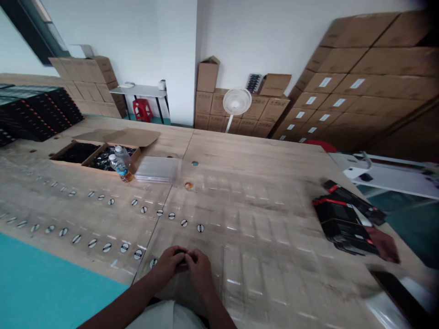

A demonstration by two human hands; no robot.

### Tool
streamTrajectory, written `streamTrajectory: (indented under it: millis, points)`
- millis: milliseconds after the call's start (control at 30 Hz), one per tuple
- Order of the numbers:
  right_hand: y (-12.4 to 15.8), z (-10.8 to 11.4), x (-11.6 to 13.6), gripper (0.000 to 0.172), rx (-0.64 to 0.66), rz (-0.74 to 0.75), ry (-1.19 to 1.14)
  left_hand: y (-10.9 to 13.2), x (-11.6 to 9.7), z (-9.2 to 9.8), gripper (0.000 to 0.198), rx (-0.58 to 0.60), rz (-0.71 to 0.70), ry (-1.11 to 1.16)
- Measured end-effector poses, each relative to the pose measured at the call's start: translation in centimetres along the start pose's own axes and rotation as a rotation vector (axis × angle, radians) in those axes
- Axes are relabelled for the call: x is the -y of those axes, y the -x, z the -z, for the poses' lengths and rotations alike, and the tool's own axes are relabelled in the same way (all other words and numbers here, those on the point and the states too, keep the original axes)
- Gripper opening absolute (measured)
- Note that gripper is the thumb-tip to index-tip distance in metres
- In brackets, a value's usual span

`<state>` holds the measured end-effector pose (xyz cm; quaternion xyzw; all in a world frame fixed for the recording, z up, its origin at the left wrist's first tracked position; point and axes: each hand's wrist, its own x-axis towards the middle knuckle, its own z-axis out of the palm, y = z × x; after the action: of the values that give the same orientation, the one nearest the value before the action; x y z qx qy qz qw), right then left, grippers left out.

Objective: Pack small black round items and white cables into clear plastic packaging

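My left hand and my right hand meet close to my body at the table's near edge. Their fingertips are closed together around something small and dark, mostly hidden by the fingers, so its kind is unclear. Just left of my left hand lies a round black-and-white sticker. Several more, such as one sticker in the near row and another sticker in the far row, run leftward on flat, clear plastic pieces. Further clear plastic pieces cover the table to my right.
A cardboard box with black items, two bottles and stacked clear sheets stand at the back left. Black-and-red packages are piled at right, a person's hand by them. A white fan stands beyond the table.
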<state>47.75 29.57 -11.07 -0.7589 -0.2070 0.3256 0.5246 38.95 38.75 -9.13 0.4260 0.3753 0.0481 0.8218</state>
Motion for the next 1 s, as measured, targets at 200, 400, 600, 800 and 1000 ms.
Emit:
streamTrajectory:
  millis: [200,400,600,800,1000]
  points:
    - [1.5,-0.4,-0.1,0.018,-0.110,-0.073,0.007,0.5,-0.8,1.0,0.037,-0.004,0.126,-0.174]
    - [3.7,-1.4,-0.4,0.029,-0.096,-0.133,-0.018,1.1,-0.9,2.7,0.036,0.121,0.131,-0.341]
    - [5.6,-3.6,-0.6,0.034,-0.118,-0.177,0.050,1.1,0.1,5.3,0.038,0.058,0.135,-0.404]
    - [7.2,-3.2,-1.5,0.026,-0.249,-0.244,0.320,2.1,1.3,7.5,0.043,0.087,0.246,-0.249]
    - [6.1,-2.7,-2.1,0.011,-0.226,-0.269,0.611,3.0,2.1,9.5,0.043,0.133,0.267,-0.313]
